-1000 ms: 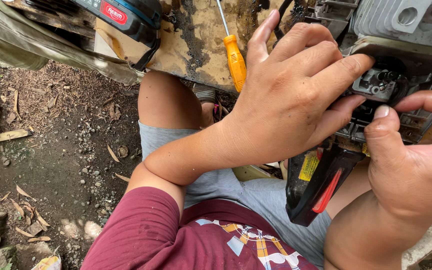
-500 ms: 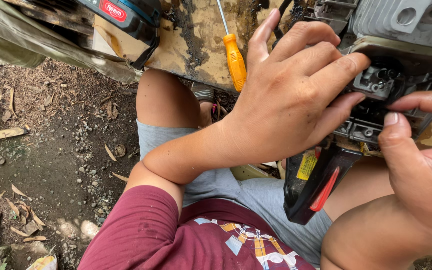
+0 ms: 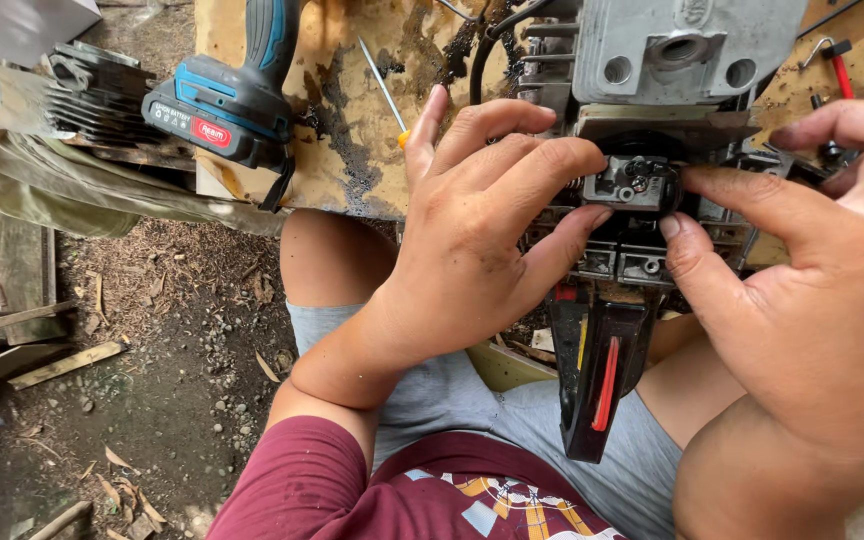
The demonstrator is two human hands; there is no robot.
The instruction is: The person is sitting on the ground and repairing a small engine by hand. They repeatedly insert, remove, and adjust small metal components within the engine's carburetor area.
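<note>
Left hand (image 3: 472, 240) over the front of a grey engine (image 3: 687, 50), fingers (image 3: 537, 165) bent and a little apart, tips pressing on a small grey metal part (image 3: 630, 182). Right hand (image 3: 802, 290) just beside it, thumb and pointer finger pinching that same small part from the other side. Small part sitting in the middle of the engine, right between both hands. Engine resting at the edge of a dirty yellow board (image 3: 352, 120), above bare knees. Black handle with a red trigger (image 3: 602, 370) hanging down under the engine. Blue drill (image 3: 237, 95) lying on the board, well apart. Thin screwdriver (image 3: 384, 88) near the left hand's pointer finger. Red tool (image 3: 837, 68) at the far corner.
</note>
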